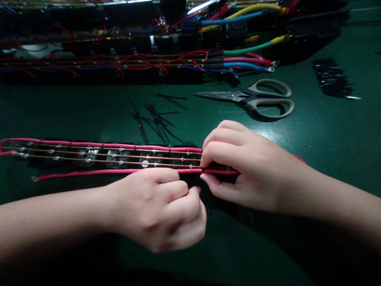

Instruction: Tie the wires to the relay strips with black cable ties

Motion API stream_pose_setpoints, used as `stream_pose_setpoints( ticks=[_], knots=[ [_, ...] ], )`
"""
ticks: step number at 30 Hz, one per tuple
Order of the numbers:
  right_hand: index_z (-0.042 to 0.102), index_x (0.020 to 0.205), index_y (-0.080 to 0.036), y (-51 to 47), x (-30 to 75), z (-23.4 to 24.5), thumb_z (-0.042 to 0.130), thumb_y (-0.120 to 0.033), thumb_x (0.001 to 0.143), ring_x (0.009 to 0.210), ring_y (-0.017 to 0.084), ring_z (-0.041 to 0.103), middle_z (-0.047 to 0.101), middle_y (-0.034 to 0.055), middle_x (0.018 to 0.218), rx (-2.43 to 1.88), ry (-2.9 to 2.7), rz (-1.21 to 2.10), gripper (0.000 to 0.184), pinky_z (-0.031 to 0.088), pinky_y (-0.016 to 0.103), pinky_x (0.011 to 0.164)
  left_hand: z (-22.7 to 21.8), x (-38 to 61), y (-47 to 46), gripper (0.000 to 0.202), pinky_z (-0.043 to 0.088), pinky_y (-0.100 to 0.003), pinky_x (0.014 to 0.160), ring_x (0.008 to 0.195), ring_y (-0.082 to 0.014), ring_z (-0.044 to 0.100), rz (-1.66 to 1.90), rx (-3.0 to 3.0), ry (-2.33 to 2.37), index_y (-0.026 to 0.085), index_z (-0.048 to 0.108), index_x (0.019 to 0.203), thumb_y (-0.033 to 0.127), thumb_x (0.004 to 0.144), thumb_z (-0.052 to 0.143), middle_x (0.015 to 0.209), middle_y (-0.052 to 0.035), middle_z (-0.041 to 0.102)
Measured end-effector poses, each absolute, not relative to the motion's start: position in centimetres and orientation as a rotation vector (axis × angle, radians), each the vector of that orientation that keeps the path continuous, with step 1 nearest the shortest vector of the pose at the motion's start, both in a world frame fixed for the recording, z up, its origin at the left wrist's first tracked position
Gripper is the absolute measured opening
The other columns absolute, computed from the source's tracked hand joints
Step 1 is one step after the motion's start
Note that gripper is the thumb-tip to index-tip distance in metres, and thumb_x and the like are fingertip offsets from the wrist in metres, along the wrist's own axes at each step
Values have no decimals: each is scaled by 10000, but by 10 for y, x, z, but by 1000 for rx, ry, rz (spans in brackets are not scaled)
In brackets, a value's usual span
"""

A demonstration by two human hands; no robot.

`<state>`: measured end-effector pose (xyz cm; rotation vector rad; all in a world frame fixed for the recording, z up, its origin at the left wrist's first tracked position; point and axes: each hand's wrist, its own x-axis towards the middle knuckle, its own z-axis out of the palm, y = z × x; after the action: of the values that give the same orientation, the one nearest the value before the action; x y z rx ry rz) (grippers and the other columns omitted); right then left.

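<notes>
Our left hand is clenched, its fingers curled in beside the thumb, and we cannot tell whether anything is pinched inside. Just to its right, our right hand grasps the lower pink cable between thumb and fingertips, with a narrow black band around the cable at the pinch. Right beyond our left knuckles lies the black strip, running from under our right fingers away to the left, with thin copper-coloured rods along it and the upper pink cable on its far edge. Past our left wrist, the lower cable ends in a metal terminal. Farther out, loose black ties lie beyond the strip, between our hands and a wired assembly at the back. Beyond our right hand, scissors point left on the green tabletop; a dark bundle sits farther right.
</notes>
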<state>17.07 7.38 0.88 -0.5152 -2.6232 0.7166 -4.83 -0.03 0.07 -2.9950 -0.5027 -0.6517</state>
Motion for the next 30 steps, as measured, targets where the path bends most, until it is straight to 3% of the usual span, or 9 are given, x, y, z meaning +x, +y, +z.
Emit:
stream_pose_setpoints(
  ticks=[30],
  knots=[
    [615, 776, -148, 73, 170, 9, 604, -132, 876, 771, 191, 496, 613, 75, 817, -520, -2631, 720, 102, 392, 315, 689, 2, -45, 1, 150, 455, -299, 506, 568, -130, 618, -725, -3044, -602, 188, 724, 911, 190, 927, 574, 814, -17, 752]
  ],
)
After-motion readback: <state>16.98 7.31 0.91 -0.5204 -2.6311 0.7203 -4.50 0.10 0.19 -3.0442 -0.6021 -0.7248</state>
